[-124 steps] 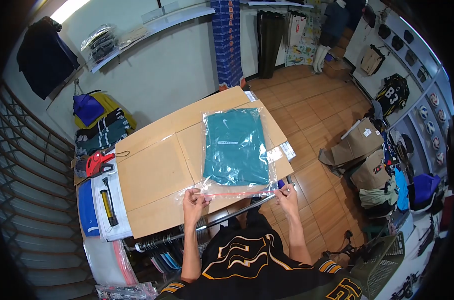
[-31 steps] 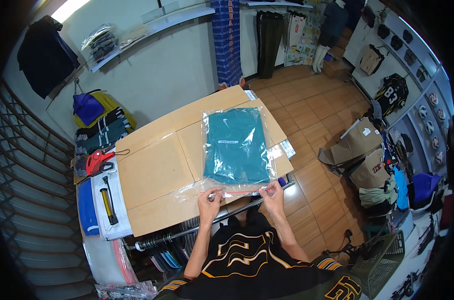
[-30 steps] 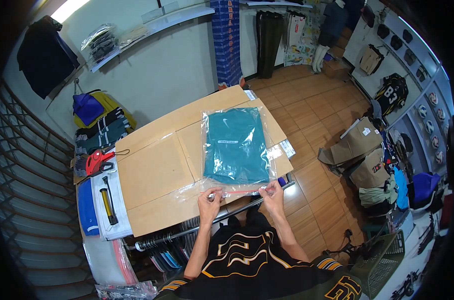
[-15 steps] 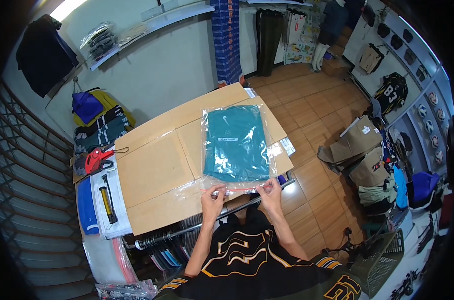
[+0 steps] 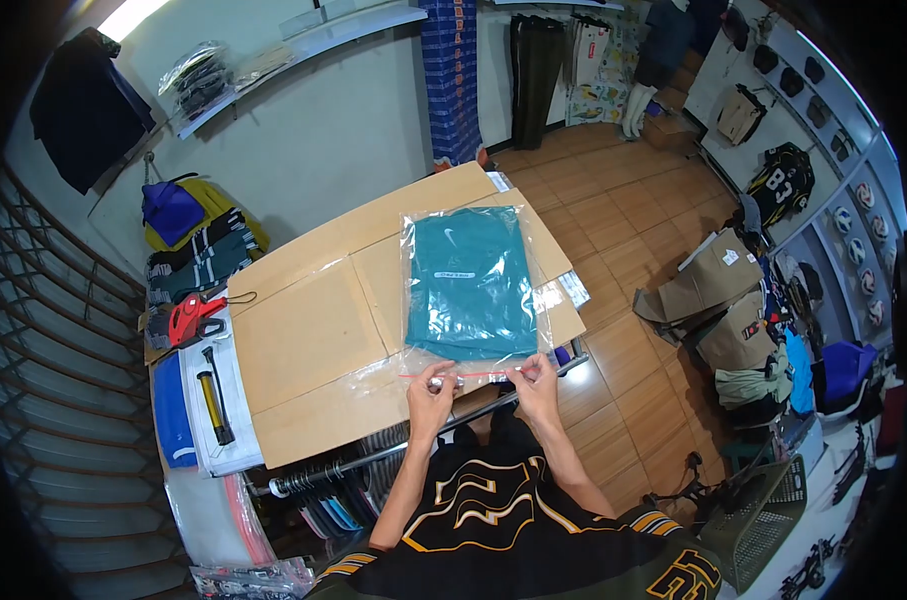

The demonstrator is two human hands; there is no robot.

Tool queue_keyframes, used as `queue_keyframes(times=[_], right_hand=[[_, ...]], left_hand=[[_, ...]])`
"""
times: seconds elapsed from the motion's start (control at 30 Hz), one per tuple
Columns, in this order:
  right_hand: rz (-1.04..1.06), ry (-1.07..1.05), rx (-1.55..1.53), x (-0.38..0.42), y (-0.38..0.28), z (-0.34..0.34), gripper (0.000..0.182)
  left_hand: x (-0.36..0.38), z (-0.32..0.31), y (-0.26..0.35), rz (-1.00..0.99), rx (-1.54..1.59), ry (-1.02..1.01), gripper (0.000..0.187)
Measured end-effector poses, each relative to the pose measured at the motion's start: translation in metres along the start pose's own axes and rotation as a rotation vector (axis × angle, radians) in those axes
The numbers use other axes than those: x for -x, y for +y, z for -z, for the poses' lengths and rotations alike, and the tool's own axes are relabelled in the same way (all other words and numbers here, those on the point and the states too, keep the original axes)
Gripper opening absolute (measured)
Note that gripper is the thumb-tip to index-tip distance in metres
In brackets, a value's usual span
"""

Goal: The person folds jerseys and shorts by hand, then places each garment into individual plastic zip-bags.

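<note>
A folded teal shirt [image 5: 470, 260] with a small swoosh and a printed label lies flat inside a clear plastic zip bag [image 5: 410, 290]. The bag rests on a cardboard-topped table [image 5: 308, 315]. Along its near end runs a red seal strip [image 5: 480, 374]. My left hand [image 5: 430, 395] pinches this strip near its left end. On the right part of the strip, my right hand [image 5: 535, 385] pinches too, fingers closed. Both hands are at the table's front edge, a short way apart.
At the table's left are a red tape dispenser [image 5: 195, 320], a yellow-and-black hand pump [image 5: 214, 405] and a blue folded cloth [image 5: 175, 410]. A metal rail [image 5: 373, 456] with hangers runs below the front edge. Brown paper bags [image 5: 708, 275] and piled clothes stand at right.
My left hand has shifted slightly right along the strip, and my right hand slightly left and up. The bag and shirt have barely moved.
</note>
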State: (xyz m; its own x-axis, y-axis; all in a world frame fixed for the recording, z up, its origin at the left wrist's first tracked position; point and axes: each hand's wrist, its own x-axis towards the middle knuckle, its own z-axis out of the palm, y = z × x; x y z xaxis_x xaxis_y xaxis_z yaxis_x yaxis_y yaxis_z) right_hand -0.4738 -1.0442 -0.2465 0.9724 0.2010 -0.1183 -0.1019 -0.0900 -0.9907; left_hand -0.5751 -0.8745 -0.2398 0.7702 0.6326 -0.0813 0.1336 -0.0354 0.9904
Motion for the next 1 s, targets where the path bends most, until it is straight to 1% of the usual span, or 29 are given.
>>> queue_keyframes(times=[0.07,0.17,0.23,0.37,0.47,0.53,0.67,0.73,0.83,0.93,1.0], right_hand=[[0.012,0.003,0.010,-0.003,0.015,0.000,0.026],[0.015,0.020,-0.061,-0.002,0.014,-0.001,0.026],[-0.033,-0.022,0.053,0.001,-0.001,0.000,0.029],[-0.056,-0.012,0.026,0.002,-0.001,-0.006,0.029],[-0.042,-0.017,0.007,0.001,0.002,-0.008,0.029],[0.014,-0.009,0.043,-0.002,0.014,-0.008,0.030],[0.072,0.011,0.123,-0.009,0.040,-0.007,0.030],[0.058,0.005,0.134,-0.008,0.035,-0.007,0.031],[0.019,0.022,0.100,-0.002,0.015,-0.010,0.032],[0.011,0.019,0.124,-0.002,0.012,-0.012,0.032],[0.009,0.006,0.123,-0.002,0.014,-0.012,0.033]], left_hand=[[-0.001,0.000,-0.001,-0.008,-0.002,0.012,0.021],[-0.001,0.000,-0.002,0.012,-0.011,-0.001,0.022],[-0.001,-0.002,0.000,0.000,0.026,0.020,0.023],[0.001,-0.006,0.008,0.018,0.051,0.011,0.023],[0.000,-0.008,0.007,0.019,0.050,0.000,0.023],[0.000,-0.008,0.009,0.005,-0.050,-0.006,0.022],[-0.003,-0.009,-0.002,0.001,-0.123,-0.007,0.020],[-0.003,-0.011,0.002,-0.028,-0.029,0.028,0.020],[-0.001,-0.011,0.008,0.003,-0.036,0.021,0.020],[0.000,-0.015,0.008,-0.002,0.011,0.033,0.021],[-0.001,-0.014,0.005,-0.024,-0.024,0.025,0.021]])
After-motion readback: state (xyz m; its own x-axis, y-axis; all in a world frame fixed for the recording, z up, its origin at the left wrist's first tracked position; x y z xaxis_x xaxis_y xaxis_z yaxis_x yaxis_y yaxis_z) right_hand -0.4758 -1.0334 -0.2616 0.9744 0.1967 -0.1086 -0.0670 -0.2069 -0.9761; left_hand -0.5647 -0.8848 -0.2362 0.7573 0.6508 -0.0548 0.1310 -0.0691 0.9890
